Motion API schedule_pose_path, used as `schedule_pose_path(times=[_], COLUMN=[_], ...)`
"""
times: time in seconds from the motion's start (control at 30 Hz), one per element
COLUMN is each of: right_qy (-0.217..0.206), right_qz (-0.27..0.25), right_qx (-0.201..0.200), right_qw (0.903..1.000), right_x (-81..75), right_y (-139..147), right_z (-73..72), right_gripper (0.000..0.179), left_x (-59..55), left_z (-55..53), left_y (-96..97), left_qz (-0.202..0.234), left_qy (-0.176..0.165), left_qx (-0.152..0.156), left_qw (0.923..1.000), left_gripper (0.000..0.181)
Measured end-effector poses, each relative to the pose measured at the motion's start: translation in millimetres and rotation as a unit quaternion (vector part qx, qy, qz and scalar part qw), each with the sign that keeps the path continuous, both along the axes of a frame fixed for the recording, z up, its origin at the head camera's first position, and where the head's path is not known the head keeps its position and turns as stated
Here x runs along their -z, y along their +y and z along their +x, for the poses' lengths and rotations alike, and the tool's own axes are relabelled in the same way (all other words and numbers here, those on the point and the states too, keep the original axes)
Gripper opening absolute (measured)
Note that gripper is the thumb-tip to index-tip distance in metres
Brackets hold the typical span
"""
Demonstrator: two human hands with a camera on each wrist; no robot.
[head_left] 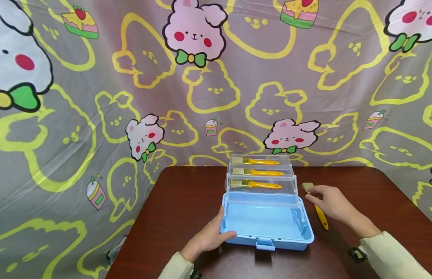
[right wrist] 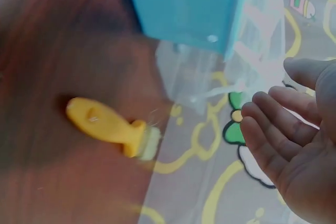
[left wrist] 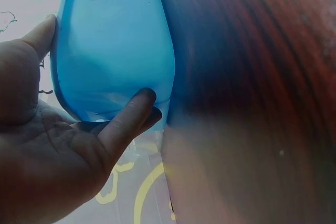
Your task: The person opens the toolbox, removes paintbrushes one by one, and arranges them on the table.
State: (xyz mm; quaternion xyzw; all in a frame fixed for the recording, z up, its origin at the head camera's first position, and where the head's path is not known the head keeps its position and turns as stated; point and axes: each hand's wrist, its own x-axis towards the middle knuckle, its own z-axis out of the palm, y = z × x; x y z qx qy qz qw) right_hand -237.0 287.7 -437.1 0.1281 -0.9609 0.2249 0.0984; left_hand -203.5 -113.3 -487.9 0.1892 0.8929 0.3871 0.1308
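A light blue storage box [head_left: 263, 221] with clear tiered trays [head_left: 289, 182] stands unfolded on the table. Three paintbrushes [head_left: 265, 185] with yellow handles lie in the trays, one per tier. My left hand [head_left: 209, 234] grips the box's left side, thumb at the front rim and fingers along the outer wall, as the left wrist view also shows. To the right of the box, another paintbrush [right wrist: 105, 124] lies on the table. Over it hovers my right hand [head_left: 332, 201], its fingers loosely bent and apart from the brush in the right wrist view.
The dark reddish-brown table [head_left: 188, 193] extends on both sides of the box. Behind and beside it hangs a grey curtain [head_left: 223, 77] with cartoon prints. A latch [head_left: 265, 245] hangs at the box's front.
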Motion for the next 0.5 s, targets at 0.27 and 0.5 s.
schedule_pose_path(times=[0.27, 0.5], right_qy=[-0.002, 0.021], right_qz=[-0.016, -0.007], right_qx=[-0.03, -0.072], right_qw=[0.9994, 0.9972], right_x=[-15.5, -21.1], right_y=[-21, -41], right_z=[-6.3, -15.3], right_gripper=[0.031, 0.031], left_x=[0.7, -0.8], left_z=[-0.5, 1.3], left_y=[-0.3, 0.5], left_qz=[-0.006, -0.008], left_qy=[-0.001, -0.006], left_qx=[0.001, -0.002], left_qw=[1.0, 0.9999], left_gripper=[0.099, 0.098])
